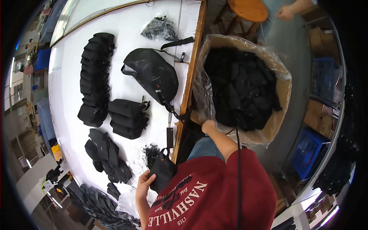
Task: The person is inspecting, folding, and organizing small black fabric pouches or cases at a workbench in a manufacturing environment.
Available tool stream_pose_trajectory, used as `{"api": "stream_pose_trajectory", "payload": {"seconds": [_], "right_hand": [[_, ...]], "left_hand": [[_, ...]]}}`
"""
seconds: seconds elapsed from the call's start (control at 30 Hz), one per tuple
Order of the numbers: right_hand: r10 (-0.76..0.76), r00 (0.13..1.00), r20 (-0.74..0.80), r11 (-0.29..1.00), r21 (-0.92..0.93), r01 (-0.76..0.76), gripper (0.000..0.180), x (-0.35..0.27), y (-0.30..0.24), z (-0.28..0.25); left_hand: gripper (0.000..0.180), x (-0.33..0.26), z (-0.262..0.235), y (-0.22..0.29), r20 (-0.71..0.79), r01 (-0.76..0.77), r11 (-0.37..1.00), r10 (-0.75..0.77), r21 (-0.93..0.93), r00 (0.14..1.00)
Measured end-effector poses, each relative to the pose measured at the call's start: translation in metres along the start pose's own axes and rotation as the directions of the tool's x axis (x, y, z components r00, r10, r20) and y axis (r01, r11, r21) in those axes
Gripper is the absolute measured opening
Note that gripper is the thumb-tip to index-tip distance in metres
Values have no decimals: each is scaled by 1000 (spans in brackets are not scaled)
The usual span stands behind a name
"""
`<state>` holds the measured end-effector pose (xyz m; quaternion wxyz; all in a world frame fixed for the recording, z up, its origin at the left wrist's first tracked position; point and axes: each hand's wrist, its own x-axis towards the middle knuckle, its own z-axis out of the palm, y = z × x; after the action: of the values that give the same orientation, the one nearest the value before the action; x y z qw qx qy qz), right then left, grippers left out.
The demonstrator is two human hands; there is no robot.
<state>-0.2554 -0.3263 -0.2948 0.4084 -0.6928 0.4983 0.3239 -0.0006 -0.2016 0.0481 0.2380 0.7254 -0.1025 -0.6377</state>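
Black fabric first: a small looped pouch, gripped in our left hand, thumb across its face, at the desk edge beside a tangle of black cords. Our right hand is down by the carton, plastic-lined, heaped with black fabric items; whether its fingers are closed, we cannot tell. Step in hand, we judge: handling one piece singly. Next move likely calls for a steady left hold and the right hand brought across.

Head-worn fisheye — facing down, wide over the white table.
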Motion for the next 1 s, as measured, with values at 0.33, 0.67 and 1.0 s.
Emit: {"api": "stream_pose_trajectory", "payload": {"seconds": [0.33, 0.67, 1.0], "right_hand": [[-136, 530, -837, 815, 209, 540, 34, -118, -30, -158], [-846, 270, -461, 373, -149, 916, 30, -130, -147, -164], [-746, 605, -279, 425, 501, 754, 27, -114, -158, -183]], "left_hand": [[20, -13, 5, 16, -323, -386, 754, 602, 532, 730], [22, -31, 13, -6, -329, -384, 877, 467, 289, 821], [19, -19, 20, -37, -488, -415, 905, 321, -95, 812]]}}
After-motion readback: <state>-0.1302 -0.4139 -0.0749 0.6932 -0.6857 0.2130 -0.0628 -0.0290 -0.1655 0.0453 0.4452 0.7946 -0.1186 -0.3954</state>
